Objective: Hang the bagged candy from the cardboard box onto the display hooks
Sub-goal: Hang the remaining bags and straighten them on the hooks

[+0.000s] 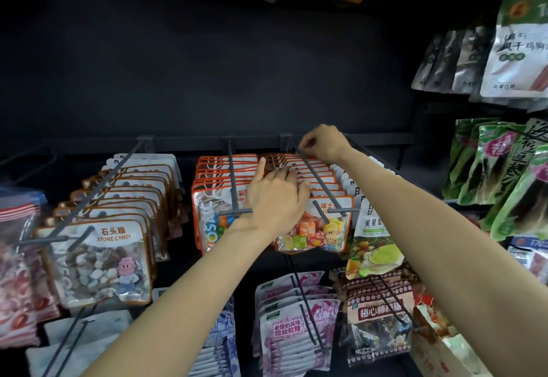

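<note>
A row of orange-edged candy bags (320, 228) hangs on a dark display hook (318, 182) in the middle of the rack. My left hand (274, 195) lies flat over the tops of these bags, fingers spread, pressing them. My right hand (323, 143) is at the back end of the same hook, near the rail, fingers pinched together on the top of the rearmost bag or the hook itself; I cannot tell which. A cardboard box (444, 344) shows at the lower right corner, partly hidden by my right forearm.
Stone candy bags (100, 261) fill the hook to the left, mosaic candy bags (213, 213) the one beside my left hand. Green star-candy bags (373, 246) hang to the right. Purple bags (290, 326) and plum bags (379, 317) hang below. Snack packs (504, 169) crowd the right side.
</note>
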A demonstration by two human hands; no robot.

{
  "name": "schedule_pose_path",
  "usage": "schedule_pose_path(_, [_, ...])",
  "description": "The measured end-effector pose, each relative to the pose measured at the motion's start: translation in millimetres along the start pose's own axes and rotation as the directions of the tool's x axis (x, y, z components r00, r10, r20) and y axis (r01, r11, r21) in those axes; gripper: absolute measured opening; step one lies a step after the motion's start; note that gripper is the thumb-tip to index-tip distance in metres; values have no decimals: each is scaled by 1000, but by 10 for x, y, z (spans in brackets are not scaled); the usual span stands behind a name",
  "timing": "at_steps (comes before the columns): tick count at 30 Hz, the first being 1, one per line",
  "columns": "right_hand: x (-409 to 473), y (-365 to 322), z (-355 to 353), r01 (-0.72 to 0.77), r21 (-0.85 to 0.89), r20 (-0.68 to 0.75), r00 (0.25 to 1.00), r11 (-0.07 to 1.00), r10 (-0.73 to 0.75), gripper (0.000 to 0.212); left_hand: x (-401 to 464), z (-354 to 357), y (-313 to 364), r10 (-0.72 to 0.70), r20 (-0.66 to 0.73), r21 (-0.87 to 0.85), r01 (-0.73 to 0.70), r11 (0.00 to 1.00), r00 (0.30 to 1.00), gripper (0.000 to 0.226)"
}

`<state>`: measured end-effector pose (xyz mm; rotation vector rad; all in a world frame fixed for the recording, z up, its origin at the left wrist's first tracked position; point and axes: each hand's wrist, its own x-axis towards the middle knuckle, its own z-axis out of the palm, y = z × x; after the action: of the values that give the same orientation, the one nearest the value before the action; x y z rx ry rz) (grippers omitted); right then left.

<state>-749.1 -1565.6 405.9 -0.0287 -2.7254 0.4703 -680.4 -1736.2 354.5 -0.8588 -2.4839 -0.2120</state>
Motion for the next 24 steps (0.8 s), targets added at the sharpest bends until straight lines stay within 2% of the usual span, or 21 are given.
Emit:
schedule_pose_path(8, [12,-12,40,77,13,35,996,997,-77,9,4,12,-9,6,-6,9,-6,1000,1000,98])
schedule_pose_path(12, [8,-8,13,73,12,72,995,997,-73,9,17,25,0,-4,4,1,4,1000,1000,82])
schedule_pose_path(15, [19,-8,19,75,-7,52,996,997,-75,10,16,25,6,-8,-7,12,8,1000,1000,92])
schedule_pose_path(19, [84,13,33,31,41,-30,999,999,-30,12,25,41,5,-9,-1,13,9,1000,1000,92])
schedule_pose_path(22, [144,-16,50,1,-1,-19,1000,1000,-1,11,38,62,-4,-11,-5,13,11,1000,1000,87])
schedule_pose_path(24, [180,-52,77,9,-32,-1,1000,999,-9,13,39,64,-10,-8,-13,17,9,1000,1000,94])
